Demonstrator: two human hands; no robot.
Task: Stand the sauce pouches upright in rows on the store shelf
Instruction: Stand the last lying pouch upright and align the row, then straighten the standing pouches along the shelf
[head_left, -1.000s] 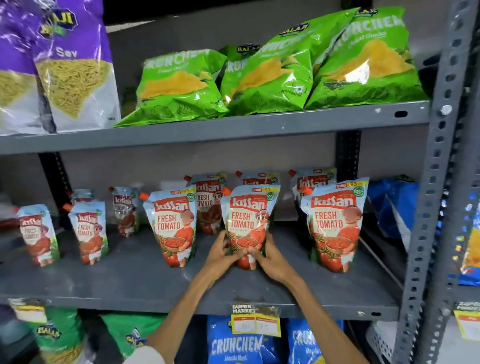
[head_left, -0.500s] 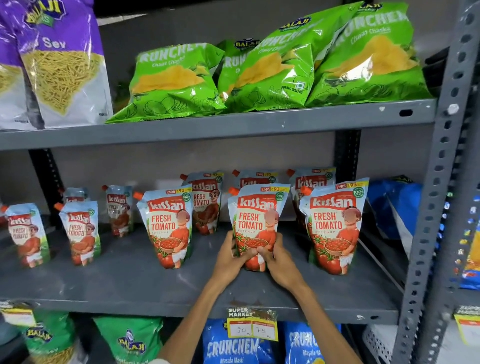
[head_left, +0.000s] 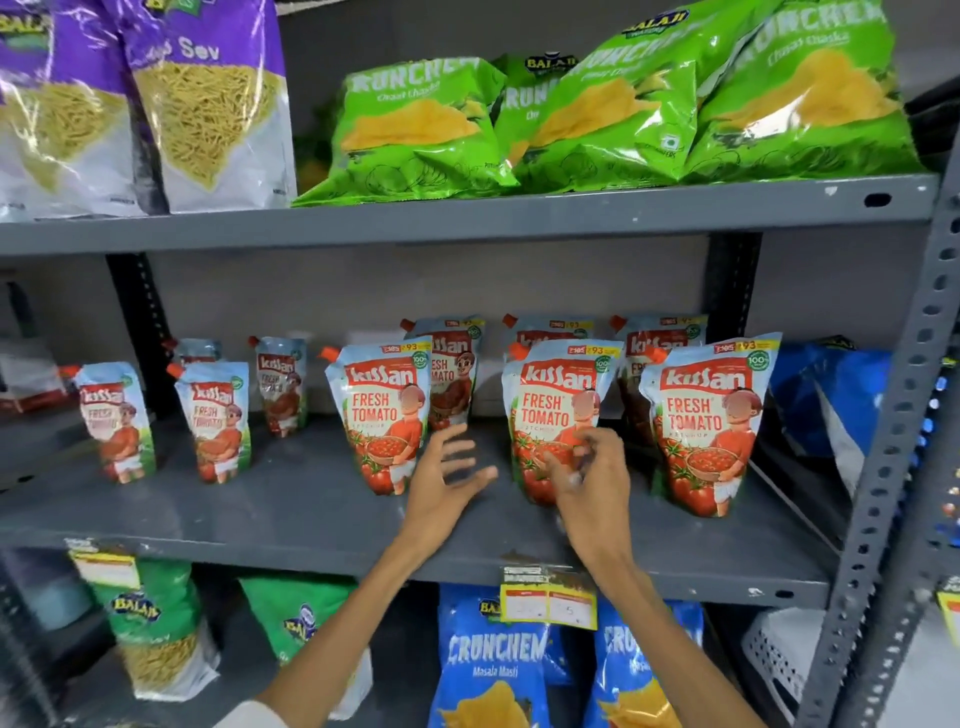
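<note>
Several tomato sauce pouches stand upright on the grey middle shelf (head_left: 291, 514). Three large ones form the front row: left (head_left: 382, 410), middle (head_left: 556, 405) and right (head_left: 706, 415). More large pouches stand behind them, such as one at the back (head_left: 457, 364). Smaller pouches (head_left: 215, 415) stand to the left. My left hand (head_left: 447, 473) hovers with spread fingers between the left and middle front pouches, holding nothing. My right hand (head_left: 587, 467) is in front of the middle pouch's lower half, fingers loosely curled, blurred.
Green chip bags (head_left: 421, 124) and purple sev bags (head_left: 208, 104) fill the shelf above. Blue chip bags (head_left: 488, 660) and green bags (head_left: 150, 623) sit below. A slotted steel upright (head_left: 904, 415) stands at the right. A price tag (head_left: 548, 597) hangs on the shelf edge.
Both hands have let go of the middle front pouch, which stays upright. My left hand has moved left and opened; my right hand has lifted off the pouch.
</note>
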